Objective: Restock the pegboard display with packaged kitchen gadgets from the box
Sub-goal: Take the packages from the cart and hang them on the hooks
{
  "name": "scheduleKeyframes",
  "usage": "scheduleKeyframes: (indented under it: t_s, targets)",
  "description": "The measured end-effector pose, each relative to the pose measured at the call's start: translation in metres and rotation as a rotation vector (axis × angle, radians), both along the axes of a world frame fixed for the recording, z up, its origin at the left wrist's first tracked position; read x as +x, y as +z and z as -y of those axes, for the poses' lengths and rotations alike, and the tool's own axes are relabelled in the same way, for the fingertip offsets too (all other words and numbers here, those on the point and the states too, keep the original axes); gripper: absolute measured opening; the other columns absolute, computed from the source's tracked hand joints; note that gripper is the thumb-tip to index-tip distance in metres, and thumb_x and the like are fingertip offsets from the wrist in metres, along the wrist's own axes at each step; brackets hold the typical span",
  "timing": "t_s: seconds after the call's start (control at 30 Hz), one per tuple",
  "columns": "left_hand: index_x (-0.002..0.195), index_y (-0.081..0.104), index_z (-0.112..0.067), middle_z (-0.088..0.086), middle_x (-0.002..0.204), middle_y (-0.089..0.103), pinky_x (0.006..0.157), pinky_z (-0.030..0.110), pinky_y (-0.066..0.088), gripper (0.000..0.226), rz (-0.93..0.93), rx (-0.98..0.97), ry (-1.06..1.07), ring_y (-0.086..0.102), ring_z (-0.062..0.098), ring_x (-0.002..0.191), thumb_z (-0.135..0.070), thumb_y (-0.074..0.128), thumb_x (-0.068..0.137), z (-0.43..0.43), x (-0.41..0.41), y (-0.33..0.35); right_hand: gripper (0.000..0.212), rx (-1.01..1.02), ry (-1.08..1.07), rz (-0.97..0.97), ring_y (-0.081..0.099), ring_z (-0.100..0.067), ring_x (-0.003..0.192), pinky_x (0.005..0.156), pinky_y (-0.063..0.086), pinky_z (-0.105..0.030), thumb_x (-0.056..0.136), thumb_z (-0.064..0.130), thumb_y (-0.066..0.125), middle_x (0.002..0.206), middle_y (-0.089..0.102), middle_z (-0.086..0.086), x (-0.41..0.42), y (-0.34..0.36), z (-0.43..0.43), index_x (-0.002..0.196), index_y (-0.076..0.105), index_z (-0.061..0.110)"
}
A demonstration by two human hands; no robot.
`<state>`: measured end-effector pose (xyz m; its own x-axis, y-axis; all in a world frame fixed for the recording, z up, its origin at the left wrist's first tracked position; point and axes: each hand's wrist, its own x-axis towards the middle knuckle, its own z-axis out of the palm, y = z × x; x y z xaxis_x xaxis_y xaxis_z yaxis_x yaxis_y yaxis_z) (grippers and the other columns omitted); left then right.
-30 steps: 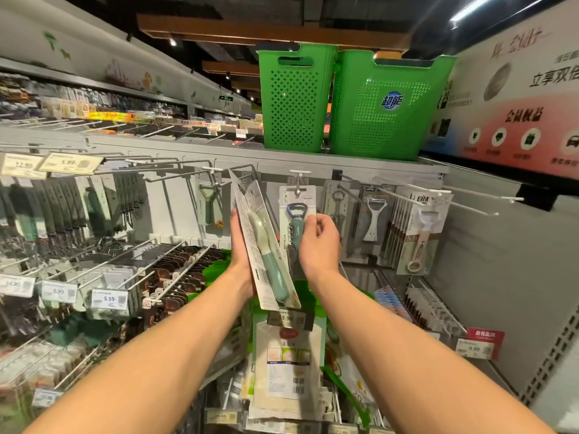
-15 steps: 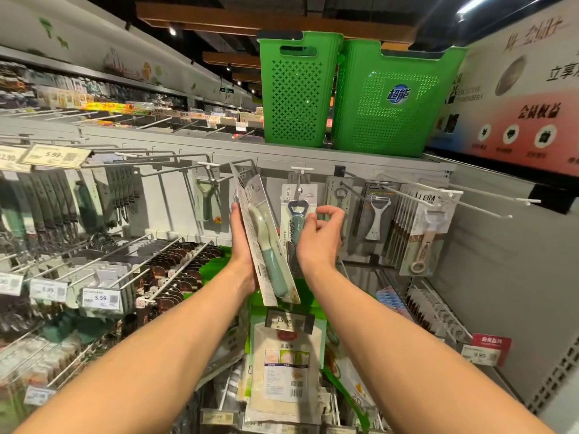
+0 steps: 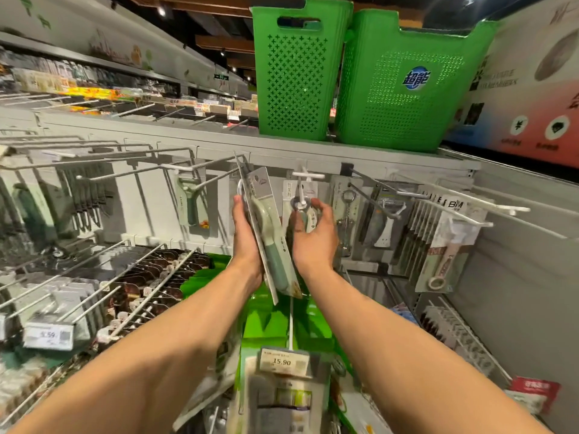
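One green basket [image 3: 297, 73] shows cross-shaped holes, the other green basket [image 3: 407, 98] dots; the packaged gadget [image 3: 275, 255] is mint-green.

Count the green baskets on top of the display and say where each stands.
2. The cross-patterned basket stands on the top shelf, to the left; the logo basket stands right beside it on the right. Others may be hidden behind them.
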<state>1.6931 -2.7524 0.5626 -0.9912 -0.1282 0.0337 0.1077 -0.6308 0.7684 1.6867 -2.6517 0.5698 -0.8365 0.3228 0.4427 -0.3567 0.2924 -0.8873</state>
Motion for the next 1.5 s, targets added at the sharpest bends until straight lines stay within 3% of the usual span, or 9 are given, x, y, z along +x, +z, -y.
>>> scheduleKeyframes:
  t_s: [0.17, 0.3, 0.4, 0.67, 0.77, 0.9, 1.03, 1.2, 1.5]
  targets:
    - [0.142, 0.065, -0.017, 0.02, 0.136, 0.068, 0.119, 0.056, 0.043, 0.115, 0.005, 0.01, -0.013, 0.064, 0.038, 0.129, -0.095, 0.067, 0.059, 0.007, -0.06, -0.009, 0.035, -0.022, -0.036, 0.024, 0.057, -0.017, 0.126, 0.1, 0.031, -0.011, 0.097, 0.019, 0.069, 0.135, 0.063, 0.0, -0.057, -0.003, 0.007, 0.131, 0.063, 0.025]
    - [0.147, 0.06, -0.013, 0.022, 0.145, 0.061, 0.123, 0.056, 0.036, 0.114, -0.046, -0.028, -0.091, 0.057, 0.038, 0.138, -0.095, 0.062, 0.067, 0.015, -0.102, -0.015, 0.038, -0.064, -0.049, 0.038, 0.061, -0.024, 0.123, 0.111, 0.046, -0.034, 0.096, 0.017, 0.069, 0.133, 0.065, -0.002, -0.098, -0.012, 0.015, 0.133, 0.067, 0.028]
    - [0.145, 0.063, -0.012, 0.023, 0.145, 0.061, 0.123, 0.056, 0.036, 0.107, -0.049, -0.06, -0.094, 0.058, 0.038, 0.137, -0.093, 0.057, 0.075, 0.016, -0.122, -0.016, 0.039, 0.045, -0.055, 0.05, 0.061, -0.029, 0.12, 0.107, 0.047, -0.033, 0.101, 0.02, 0.064, 0.131, 0.066, -0.011, -0.111, -0.012, 0.012, 0.14, 0.063, 0.02]
    - [0.101, 0.072, -0.027, -0.005, 0.087, 0.081, 0.093, 0.038, 0.056, 0.057, -0.047, -0.187, 0.096, 0.078, 0.011, 0.084, -0.066, 0.032, 0.105, 0.009, -0.133, -0.002, 0.038, 0.011, -0.066, 0.16, 0.06, -0.033, 0.123, 0.104, 0.051, -0.044, 0.101, 0.032, 0.058, 0.131, 0.065, -0.012, -0.139, -0.006, 0.016, 0.138, 0.064, 0.024]
    - [0.127, 0.072, -0.023, 0.008, 0.118, 0.079, 0.109, 0.047, 0.051, 0.073, -0.08, -0.237, 0.035, 0.074, 0.023, 0.113, -0.078, 0.035, 0.099, 0.016, -0.126, -0.008, 0.04, -0.147, -0.106, 0.126, 0.068, -0.03, 0.104, 0.09, 0.058, -0.042, 0.092, 0.048, 0.053, 0.112, 0.071, -0.006, -0.124, -0.006, 0.017, 0.117, 0.071, 0.022]
    - [0.148, 0.061, -0.024, 0.008, 0.143, 0.067, 0.122, 0.05, 0.038, 0.089, -0.094, -0.32, 0.003, 0.061, 0.027, 0.135, -0.089, 0.036, 0.091, 0.022, -0.11, -0.018, 0.028, -0.032, 0.007, 0.02, 0.063, -0.005, 0.078, 0.063, 0.045, -0.017, 0.105, 0.045, 0.054, 0.089, 0.068, 0.008, -0.089, -0.009, 0.012, 0.1, 0.071, 0.023]
    - [0.15, 0.056, -0.038, -0.002, 0.153, 0.058, 0.125, 0.048, 0.031, 0.101, -0.015, -0.38, 0.105, 0.052, 0.019, 0.143, -0.103, 0.038, 0.075, 0.022, -0.069, -0.018, 0.029, 0.204, 0.126, -0.084, 0.065, -0.001, 0.078, 0.076, 0.052, -0.015, 0.103, 0.049, 0.055, 0.087, 0.071, 0.01, -0.038, -0.013, 0.011, 0.099, 0.067, 0.023]
    - [0.145, 0.059, -0.044, -0.007, 0.15, 0.061, 0.124, 0.052, 0.033, 0.11, 0.05, -0.432, 0.236, 0.052, 0.02, 0.141, -0.111, 0.04, 0.06, 0.021, -0.006, -0.02, 0.016, 0.169, 0.146, -0.07, 0.065, -0.014, 0.092, 0.078, 0.048, -0.024, 0.106, 0.034, 0.051, 0.095, 0.07, 0.007, 0.024, -0.012, 0.01, 0.108, 0.064, 0.026]
    - [0.125, 0.075, -0.031, 0.005, 0.122, 0.077, 0.113, 0.059, 0.044, 0.111, 0.116, -0.364, 0.196, 0.068, 0.035, 0.121, -0.112, 0.04, 0.058, 0.028, 0.084, -0.034, 0.019, 0.09, 0.096, -0.097, 0.058, -0.007, 0.077, 0.067, 0.045, -0.027, 0.108, 0.033, 0.046, 0.083, 0.063, 0.01, 0.122, -0.011, 0.011, 0.104, 0.061, 0.022]
